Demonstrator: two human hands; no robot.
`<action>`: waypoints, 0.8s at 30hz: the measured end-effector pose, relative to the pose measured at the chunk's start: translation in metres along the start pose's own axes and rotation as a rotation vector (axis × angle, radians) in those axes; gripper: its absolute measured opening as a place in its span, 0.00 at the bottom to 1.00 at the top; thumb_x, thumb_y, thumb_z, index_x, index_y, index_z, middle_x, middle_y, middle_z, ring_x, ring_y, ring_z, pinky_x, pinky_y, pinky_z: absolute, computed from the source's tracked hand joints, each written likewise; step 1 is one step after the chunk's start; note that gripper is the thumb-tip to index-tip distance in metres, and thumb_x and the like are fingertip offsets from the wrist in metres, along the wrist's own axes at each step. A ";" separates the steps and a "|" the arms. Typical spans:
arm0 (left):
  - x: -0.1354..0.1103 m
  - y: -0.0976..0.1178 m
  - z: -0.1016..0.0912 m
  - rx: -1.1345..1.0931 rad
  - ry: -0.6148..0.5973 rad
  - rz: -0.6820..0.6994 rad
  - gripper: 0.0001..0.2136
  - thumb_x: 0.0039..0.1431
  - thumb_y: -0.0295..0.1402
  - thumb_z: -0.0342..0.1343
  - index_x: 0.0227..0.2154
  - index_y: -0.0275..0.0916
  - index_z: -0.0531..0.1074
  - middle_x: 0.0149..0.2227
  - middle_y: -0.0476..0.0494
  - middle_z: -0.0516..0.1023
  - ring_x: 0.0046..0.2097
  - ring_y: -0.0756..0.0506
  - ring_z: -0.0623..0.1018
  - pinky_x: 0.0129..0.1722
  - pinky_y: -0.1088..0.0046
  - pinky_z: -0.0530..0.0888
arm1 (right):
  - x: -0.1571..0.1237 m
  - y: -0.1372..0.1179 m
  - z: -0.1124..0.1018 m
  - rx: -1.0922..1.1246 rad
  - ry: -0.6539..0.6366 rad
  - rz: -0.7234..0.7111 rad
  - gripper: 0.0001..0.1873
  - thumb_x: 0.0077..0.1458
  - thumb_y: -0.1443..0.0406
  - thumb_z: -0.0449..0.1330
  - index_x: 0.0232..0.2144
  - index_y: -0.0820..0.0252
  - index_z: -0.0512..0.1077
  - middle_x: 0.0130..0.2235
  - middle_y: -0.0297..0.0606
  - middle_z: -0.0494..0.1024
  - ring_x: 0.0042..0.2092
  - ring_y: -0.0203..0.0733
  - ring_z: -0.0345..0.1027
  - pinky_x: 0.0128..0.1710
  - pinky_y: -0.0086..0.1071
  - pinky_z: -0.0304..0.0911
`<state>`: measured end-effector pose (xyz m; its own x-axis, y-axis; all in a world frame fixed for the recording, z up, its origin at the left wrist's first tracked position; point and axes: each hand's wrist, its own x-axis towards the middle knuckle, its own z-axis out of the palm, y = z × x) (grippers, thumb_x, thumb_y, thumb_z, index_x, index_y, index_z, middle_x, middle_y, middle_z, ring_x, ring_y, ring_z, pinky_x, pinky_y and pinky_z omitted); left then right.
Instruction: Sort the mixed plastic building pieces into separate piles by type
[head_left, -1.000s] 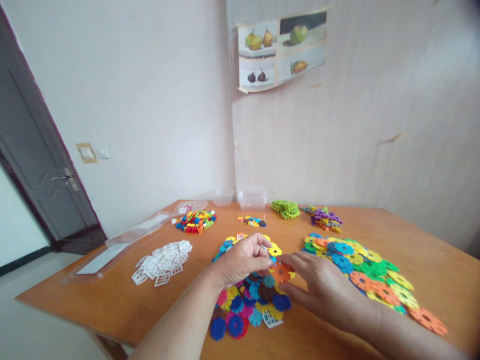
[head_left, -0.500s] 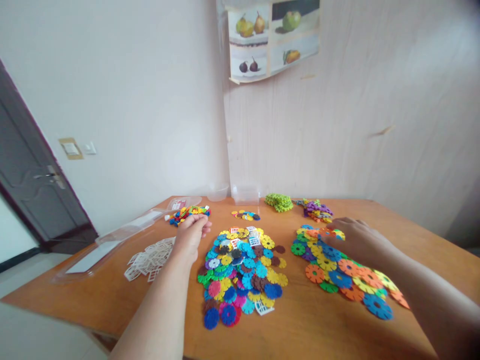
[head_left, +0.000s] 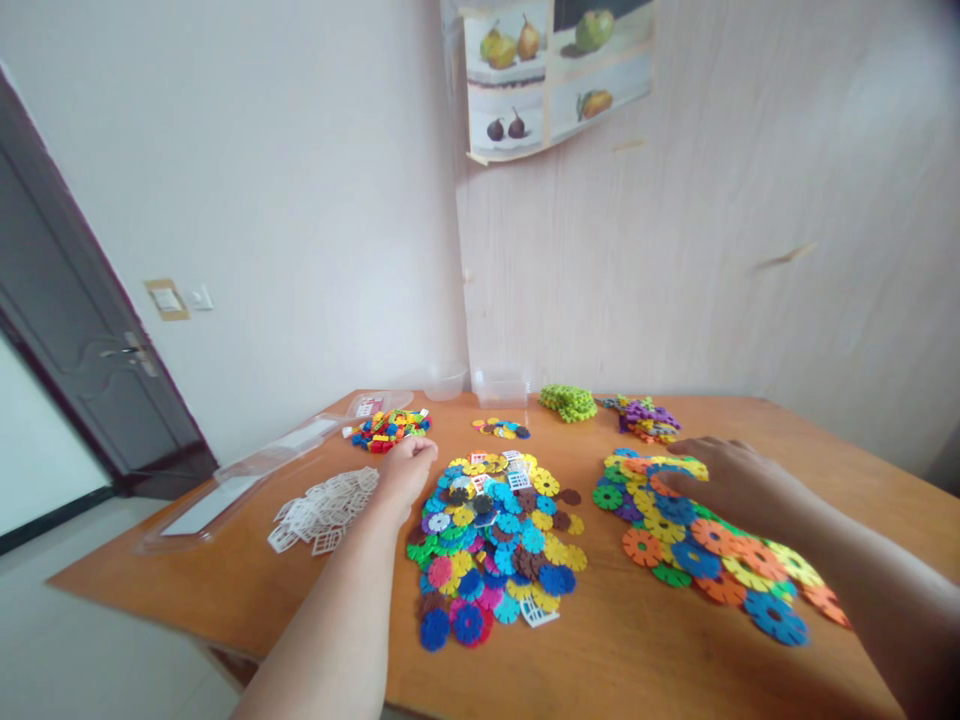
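Though seemingly part-sorted, leaves unsorted the mixed disc heap [head_left: 495, 545] between left hand [head_left: 409, 470], curled near white window pieces [head_left: 326, 510], and right hand [head_left: 709, 475], over large flower discs [head_left: 682, 556]; grips indeterminable.

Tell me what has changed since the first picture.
The left hand has moved left, off the middle pile of discs, to near the colourful bricks. The right hand, which was at an orange disc over that middle pile, has moved right to the right-hand pile; its grip is unclear. The white window pieces, green pieces and clear tubs stayed put.
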<state>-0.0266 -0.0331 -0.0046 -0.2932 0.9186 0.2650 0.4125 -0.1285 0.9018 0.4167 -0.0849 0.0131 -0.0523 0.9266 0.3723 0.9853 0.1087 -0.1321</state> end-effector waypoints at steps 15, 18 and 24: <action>-0.002 -0.013 0.004 0.291 -0.370 0.077 0.15 0.49 0.34 0.55 0.41 0.43 0.79 0.43 0.45 0.81 0.43 0.42 0.78 0.41 0.71 0.72 | -0.008 -0.049 -0.002 0.060 0.081 -0.166 0.22 0.58 0.53 0.53 0.49 0.54 0.74 0.50 0.44 0.76 0.52 0.54 0.66 0.51 0.45 0.61; 0.001 -0.016 0.004 0.316 -0.379 0.075 0.16 0.50 0.34 0.55 0.42 0.41 0.78 0.43 0.45 0.81 0.43 0.43 0.79 0.41 0.72 0.72 | -0.008 -0.049 -0.004 0.044 0.090 -0.145 0.22 0.60 0.52 0.51 0.49 0.55 0.74 0.50 0.45 0.76 0.52 0.55 0.66 0.50 0.46 0.63; 0.001 -0.018 0.005 0.262 -0.373 0.065 0.16 0.50 0.38 0.56 0.42 0.38 0.78 0.43 0.43 0.81 0.44 0.43 0.79 0.43 0.71 0.72 | -0.009 -0.051 -0.006 0.056 0.054 -0.135 0.22 0.61 0.51 0.49 0.48 0.54 0.74 0.50 0.43 0.76 0.52 0.54 0.67 0.49 0.46 0.64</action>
<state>-0.0302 -0.0275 -0.0224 0.0516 0.9896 0.1342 0.6383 -0.1360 0.7577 0.3680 -0.1004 0.0217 -0.1735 0.8815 0.4391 0.9591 0.2526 -0.1281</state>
